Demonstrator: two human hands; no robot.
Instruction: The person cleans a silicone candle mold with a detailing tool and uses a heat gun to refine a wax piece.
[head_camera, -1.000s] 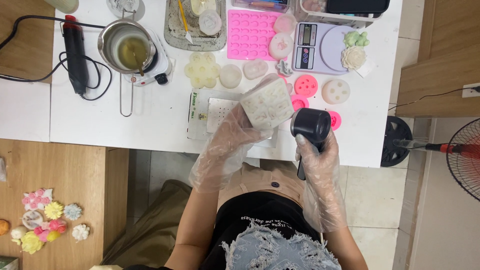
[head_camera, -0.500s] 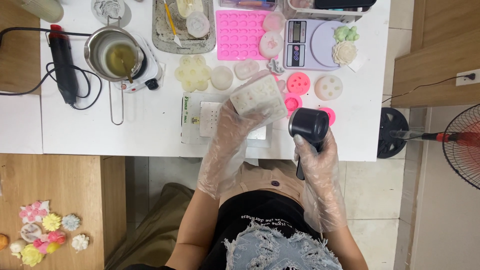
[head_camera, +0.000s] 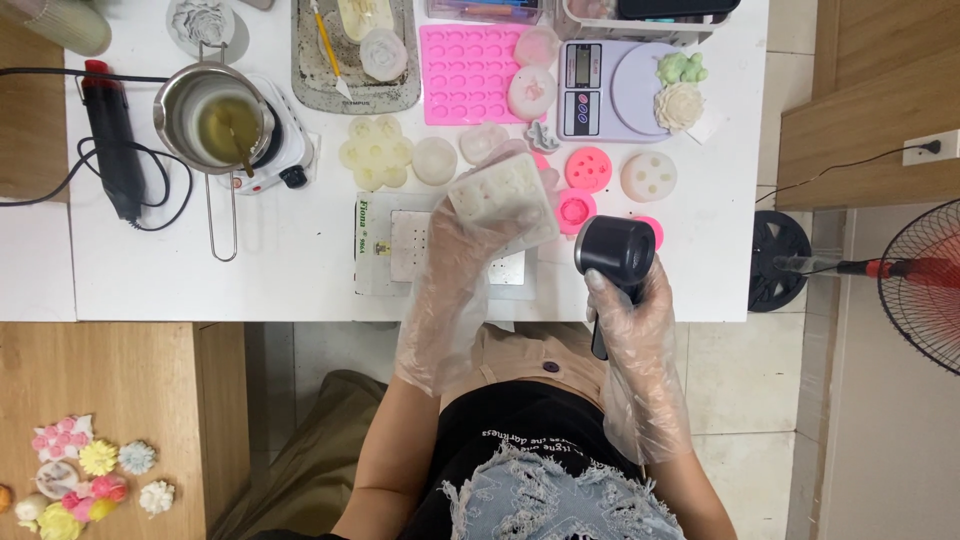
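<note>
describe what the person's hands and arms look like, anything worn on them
Both the left hand and the right hand wear loose, clear, crinkly plastic gloves. The gloves are oversized and baggy, with cuffs that flare open partway up the forearms. Above the cuffs the arms are bare, with no sleeves in view. No watch, ring or bracelet can be made out.

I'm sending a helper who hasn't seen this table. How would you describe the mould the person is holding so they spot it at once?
Start at the white table, near its front edge, above the flat white pad. There the gloved left hand holds up a blocky, off-white silicone mould, tilted, beside the black heat tool in the right hand. Unlike the pink and round moulds lying flat behind it, it is squarish and lifted.
</note>
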